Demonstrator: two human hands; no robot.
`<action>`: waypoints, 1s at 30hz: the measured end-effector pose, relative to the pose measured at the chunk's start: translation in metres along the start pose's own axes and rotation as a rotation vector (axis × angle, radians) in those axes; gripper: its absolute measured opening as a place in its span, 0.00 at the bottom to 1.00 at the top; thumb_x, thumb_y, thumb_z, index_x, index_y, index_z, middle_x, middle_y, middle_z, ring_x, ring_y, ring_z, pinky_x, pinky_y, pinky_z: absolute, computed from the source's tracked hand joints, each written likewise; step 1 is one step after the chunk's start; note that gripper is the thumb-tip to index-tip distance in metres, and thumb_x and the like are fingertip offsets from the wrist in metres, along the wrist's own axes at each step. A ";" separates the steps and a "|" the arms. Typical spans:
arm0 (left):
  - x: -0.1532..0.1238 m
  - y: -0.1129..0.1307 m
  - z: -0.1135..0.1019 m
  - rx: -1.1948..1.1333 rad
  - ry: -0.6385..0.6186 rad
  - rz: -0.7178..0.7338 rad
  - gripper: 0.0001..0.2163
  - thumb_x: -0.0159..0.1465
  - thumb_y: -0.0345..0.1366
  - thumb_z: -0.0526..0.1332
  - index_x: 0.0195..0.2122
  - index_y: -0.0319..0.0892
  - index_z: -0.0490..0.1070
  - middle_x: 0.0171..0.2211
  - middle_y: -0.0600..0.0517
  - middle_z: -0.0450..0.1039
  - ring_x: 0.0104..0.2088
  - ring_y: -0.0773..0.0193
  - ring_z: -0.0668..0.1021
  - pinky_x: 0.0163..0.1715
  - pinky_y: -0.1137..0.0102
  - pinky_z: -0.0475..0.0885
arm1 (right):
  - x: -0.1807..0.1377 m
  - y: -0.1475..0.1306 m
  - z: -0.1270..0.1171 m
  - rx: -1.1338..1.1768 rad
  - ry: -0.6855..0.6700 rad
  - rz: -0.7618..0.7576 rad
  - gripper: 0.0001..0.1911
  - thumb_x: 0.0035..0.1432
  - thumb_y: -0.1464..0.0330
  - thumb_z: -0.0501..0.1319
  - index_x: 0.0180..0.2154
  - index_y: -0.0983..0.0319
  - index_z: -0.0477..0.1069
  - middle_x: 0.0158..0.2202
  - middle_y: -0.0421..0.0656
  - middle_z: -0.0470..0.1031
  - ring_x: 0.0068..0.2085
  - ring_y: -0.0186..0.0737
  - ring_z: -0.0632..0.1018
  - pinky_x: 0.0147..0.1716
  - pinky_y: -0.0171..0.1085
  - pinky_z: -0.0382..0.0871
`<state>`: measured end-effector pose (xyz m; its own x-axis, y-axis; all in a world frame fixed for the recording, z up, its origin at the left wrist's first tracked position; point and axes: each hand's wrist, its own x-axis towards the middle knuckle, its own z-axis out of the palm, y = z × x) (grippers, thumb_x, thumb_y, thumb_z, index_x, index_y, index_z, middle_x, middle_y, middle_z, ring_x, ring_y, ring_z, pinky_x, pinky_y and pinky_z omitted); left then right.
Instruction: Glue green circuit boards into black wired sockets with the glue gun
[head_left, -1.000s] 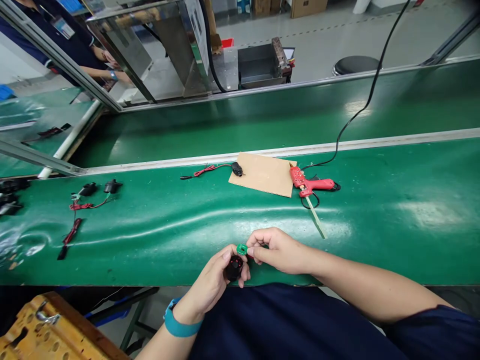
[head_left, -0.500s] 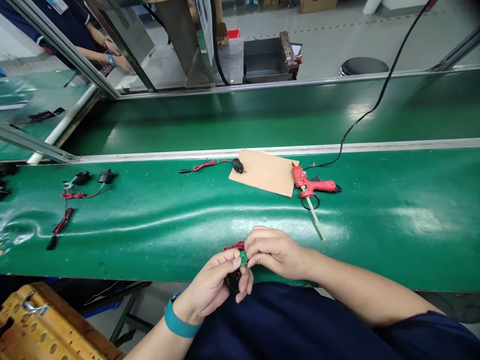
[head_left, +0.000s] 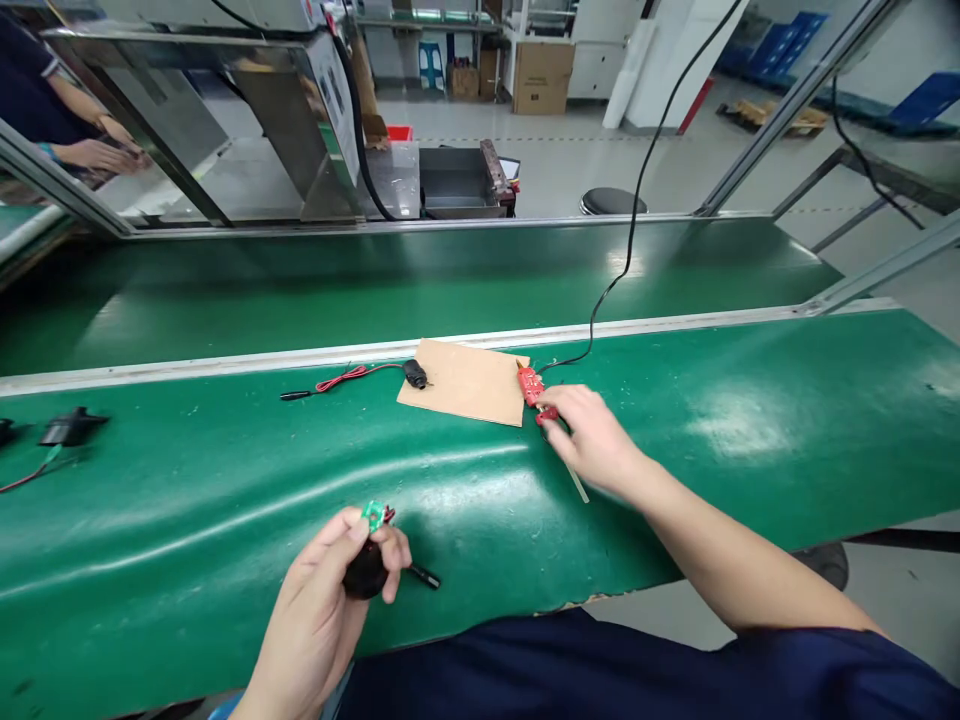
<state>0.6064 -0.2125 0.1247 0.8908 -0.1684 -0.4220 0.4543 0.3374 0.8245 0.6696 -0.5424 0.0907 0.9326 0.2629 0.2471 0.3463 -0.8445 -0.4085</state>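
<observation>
One black housing (head_left: 365,577) pinched in left hand (head_left: 319,610), one glue gun (head_left: 529,384) seemingly gripped by right hand (head_left: 594,442).

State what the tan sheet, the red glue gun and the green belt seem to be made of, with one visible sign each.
Tan sheet: probably cardboard; matt brown, flat, straight-cut edges.
Red glue gun, under the right hand: likely moulded plastic; even colour.
Green belt: seemingly PVC or rubber; glossy, rippled reflections.

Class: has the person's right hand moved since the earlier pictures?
Yes. The right hand has left the black part in the left hand and reached forward to the red glue gun beside the cardboard sheet.
</observation>
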 end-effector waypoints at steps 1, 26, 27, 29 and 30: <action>0.009 0.001 0.006 0.044 0.011 0.018 0.11 0.70 0.42 0.60 0.33 0.41 0.71 0.28 0.48 0.76 0.31 0.61 0.76 0.25 0.72 0.72 | 0.001 0.017 -0.004 -0.051 0.002 0.039 0.17 0.64 0.75 0.55 0.53 0.65 0.71 0.54 0.56 0.74 0.56 0.57 0.72 0.55 0.56 0.66; 0.157 -0.032 0.089 0.343 -0.200 -0.119 0.12 0.66 0.44 0.59 0.31 0.39 0.70 0.27 0.47 0.79 0.25 0.64 0.79 0.19 0.75 0.70 | 0.000 0.072 -0.005 0.294 0.046 -0.066 0.20 0.64 0.72 0.60 0.57 0.58 0.67 0.55 0.52 0.72 0.57 0.50 0.74 0.54 0.51 0.73; 0.155 -0.031 0.088 0.327 -0.214 -0.108 0.12 0.66 0.44 0.58 0.32 0.39 0.69 0.27 0.47 0.78 0.26 0.63 0.79 0.20 0.74 0.71 | -0.001 0.067 -0.008 0.339 0.037 -0.068 0.19 0.65 0.71 0.60 0.57 0.58 0.68 0.54 0.52 0.72 0.56 0.49 0.74 0.54 0.51 0.73; 0.152 -0.031 0.087 0.303 -0.230 -0.083 0.13 0.67 0.44 0.57 0.33 0.39 0.69 0.28 0.47 0.79 0.27 0.63 0.79 0.22 0.73 0.71 | -0.003 0.056 -0.014 0.413 0.011 -0.071 0.18 0.66 0.70 0.60 0.57 0.58 0.69 0.53 0.52 0.72 0.55 0.49 0.75 0.53 0.49 0.73; 0.150 -0.030 0.086 0.294 -0.236 -0.075 0.13 0.67 0.44 0.57 0.33 0.39 0.70 0.28 0.47 0.79 0.28 0.62 0.79 0.23 0.72 0.72 | -0.005 0.051 -0.016 0.437 -0.006 -0.074 0.17 0.66 0.69 0.60 0.56 0.58 0.69 0.53 0.52 0.72 0.54 0.48 0.75 0.52 0.49 0.73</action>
<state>0.7266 -0.3275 0.0686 0.8156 -0.4029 -0.4153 0.4696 0.0417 0.8819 0.6809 -0.5945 0.0830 0.9039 0.3192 0.2847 0.4210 -0.5472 -0.7234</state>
